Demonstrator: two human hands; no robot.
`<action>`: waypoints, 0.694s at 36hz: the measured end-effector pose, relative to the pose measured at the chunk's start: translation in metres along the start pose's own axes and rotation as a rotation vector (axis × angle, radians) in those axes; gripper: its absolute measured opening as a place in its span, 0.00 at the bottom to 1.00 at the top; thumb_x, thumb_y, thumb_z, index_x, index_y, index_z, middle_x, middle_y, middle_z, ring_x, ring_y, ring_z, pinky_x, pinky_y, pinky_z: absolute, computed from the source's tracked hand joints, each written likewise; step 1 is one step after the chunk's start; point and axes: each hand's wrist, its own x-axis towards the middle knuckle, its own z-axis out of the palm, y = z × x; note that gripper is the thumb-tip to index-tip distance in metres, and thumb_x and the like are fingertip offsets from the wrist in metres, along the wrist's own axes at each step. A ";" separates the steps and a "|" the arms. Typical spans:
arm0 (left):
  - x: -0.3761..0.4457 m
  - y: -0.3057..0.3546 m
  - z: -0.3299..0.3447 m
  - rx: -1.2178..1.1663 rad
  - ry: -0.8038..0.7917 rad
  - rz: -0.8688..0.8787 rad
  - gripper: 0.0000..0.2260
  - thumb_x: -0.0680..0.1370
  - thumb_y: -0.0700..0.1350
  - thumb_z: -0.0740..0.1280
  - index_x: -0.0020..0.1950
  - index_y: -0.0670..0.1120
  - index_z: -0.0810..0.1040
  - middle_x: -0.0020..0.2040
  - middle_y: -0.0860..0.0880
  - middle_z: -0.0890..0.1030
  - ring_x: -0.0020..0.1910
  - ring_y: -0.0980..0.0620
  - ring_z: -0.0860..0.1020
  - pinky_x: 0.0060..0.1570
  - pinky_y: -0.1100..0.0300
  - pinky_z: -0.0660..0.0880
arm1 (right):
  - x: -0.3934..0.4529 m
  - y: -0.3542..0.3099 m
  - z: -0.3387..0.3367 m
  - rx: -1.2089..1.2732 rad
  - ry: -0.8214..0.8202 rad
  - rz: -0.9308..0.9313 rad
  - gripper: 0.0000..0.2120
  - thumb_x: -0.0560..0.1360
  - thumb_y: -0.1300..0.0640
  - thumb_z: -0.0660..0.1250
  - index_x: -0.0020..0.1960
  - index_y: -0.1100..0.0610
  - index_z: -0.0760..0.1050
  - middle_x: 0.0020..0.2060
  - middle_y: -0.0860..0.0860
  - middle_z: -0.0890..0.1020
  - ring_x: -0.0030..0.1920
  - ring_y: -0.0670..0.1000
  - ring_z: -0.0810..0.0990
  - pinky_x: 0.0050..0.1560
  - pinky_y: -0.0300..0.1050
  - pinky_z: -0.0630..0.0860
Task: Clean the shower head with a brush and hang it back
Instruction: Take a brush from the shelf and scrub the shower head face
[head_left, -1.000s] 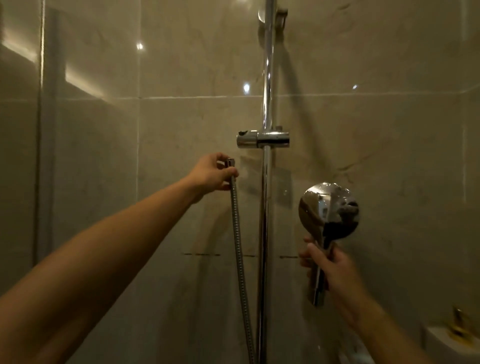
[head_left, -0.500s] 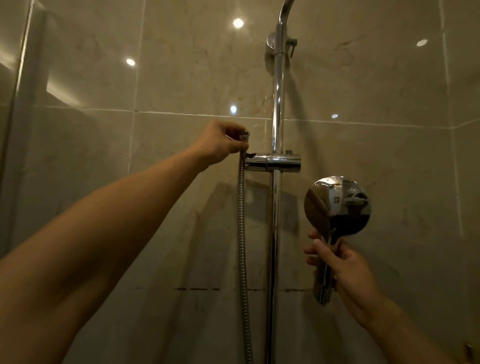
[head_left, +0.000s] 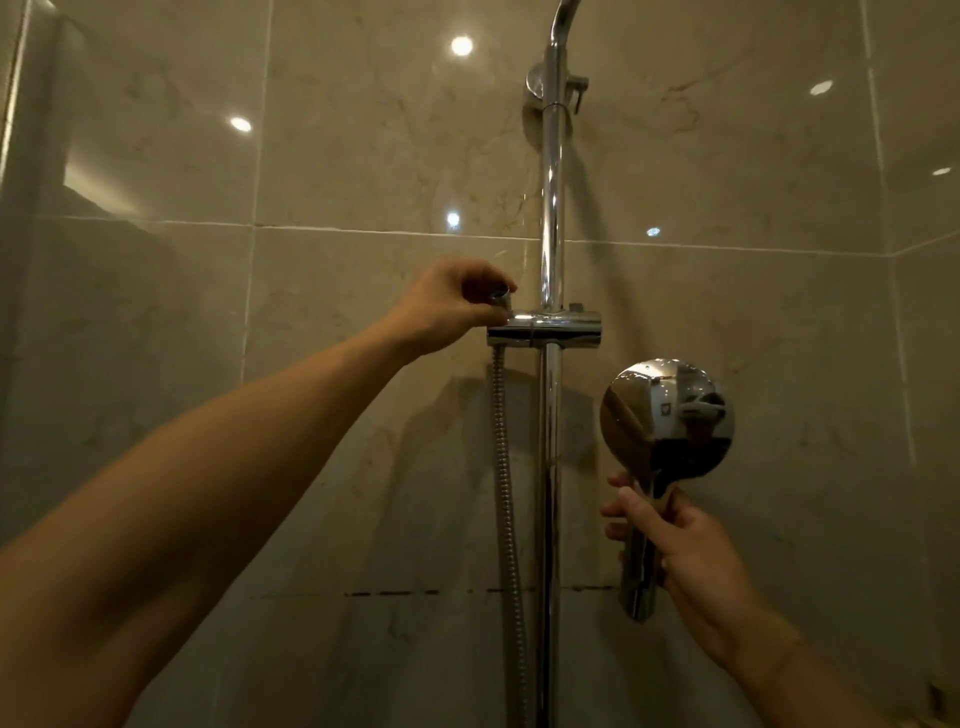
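A round chrome shower head (head_left: 666, 415) is detached from its hose and held upright at the right, its shiny back toward me. My right hand (head_left: 680, 561) grips its handle. My left hand (head_left: 452, 304) pinches the metal end of the ribbed hose (head_left: 506, 493) at the left end of the chrome holder bracket (head_left: 545, 332). The hose hangs straight down below the bracket. The bracket sits on the vertical chrome rail (head_left: 550, 218). No brush is in view.
Glossy beige marble tiles (head_left: 363, 156) cover the wall behind the rail, with ceiling lights reflected in them. A glass panel edge (head_left: 21, 130) stands at the far left. The rail's wall mount (head_left: 556, 85) is near the top.
My left hand has lifted the hose end up from below the bracket to the bracket's left end. The view has tilted upward. My right hand keeps the shower head steady.
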 end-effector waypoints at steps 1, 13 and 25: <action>0.002 -0.001 0.000 0.056 0.011 0.021 0.14 0.73 0.41 0.71 0.59 0.47 0.78 0.53 0.51 0.81 0.52 0.57 0.79 0.55 0.60 0.76 | 0.000 -0.001 0.000 0.003 0.002 -0.004 0.10 0.76 0.53 0.66 0.55 0.51 0.80 0.46 0.53 0.85 0.48 0.52 0.83 0.46 0.44 0.74; -0.012 -0.020 0.035 -0.043 0.158 -0.111 0.13 0.78 0.47 0.65 0.61 0.49 0.78 0.58 0.47 0.76 0.52 0.46 0.78 0.51 0.51 0.79 | -0.031 0.024 -0.020 -0.041 0.008 0.047 0.10 0.76 0.51 0.65 0.54 0.48 0.80 0.46 0.51 0.85 0.50 0.52 0.83 0.49 0.48 0.75; -0.086 -0.003 0.106 0.122 0.432 -0.079 0.26 0.74 0.45 0.66 0.71 0.52 0.66 0.70 0.45 0.65 0.69 0.52 0.64 0.66 0.69 0.60 | -0.100 0.074 -0.074 0.105 0.160 0.289 0.11 0.75 0.52 0.66 0.53 0.58 0.77 0.34 0.51 0.76 0.37 0.50 0.74 0.40 0.45 0.74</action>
